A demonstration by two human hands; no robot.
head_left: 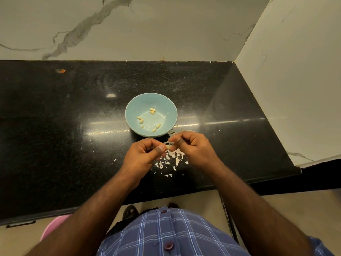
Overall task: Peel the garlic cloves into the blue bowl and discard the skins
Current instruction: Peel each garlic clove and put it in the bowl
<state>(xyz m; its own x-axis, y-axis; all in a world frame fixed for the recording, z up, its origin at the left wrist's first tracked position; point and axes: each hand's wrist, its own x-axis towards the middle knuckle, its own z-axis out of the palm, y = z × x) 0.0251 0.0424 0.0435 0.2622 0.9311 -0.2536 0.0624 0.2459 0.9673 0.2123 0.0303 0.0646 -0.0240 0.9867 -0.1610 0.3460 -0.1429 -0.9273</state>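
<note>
A: Pale blue, that bowl (129,108) — it sits on the black stone bench (64,135), just beyond the hands. How far along would you say this is?

B: Partway, I judge. Several peeled cloves (152,111) lie in the bowl already, yellowish and bare, scattered in small groups over its bottom. A litter of papery white skins (169,159) is spread on the bench under and just behind the hands, so the discarding has not been done.

A: And the hands themselves?

B: Both are busy on one garlic clove (168,146). The left hand (145,154) has its fingers curled, with thumb and forefinger pinching the clove. The right hand (193,145) is curled too and pinches at the same clove from the other side; it looks to me like it is pulling a strip of skin away, though the spot is blurred and small.

A: How does that clove look?

B: Only a pale sliver of it shows between the fingertips, held in the air near the bowl's close rim. Whether it is nearly bare I cannot tell.

A: What is left, then?

B: Finishing this clove, dropping it in the bowl, and clearing the skins. I see no unpeeled cloves waiting on the bench, but some could be hidden behind the hands.
</note>
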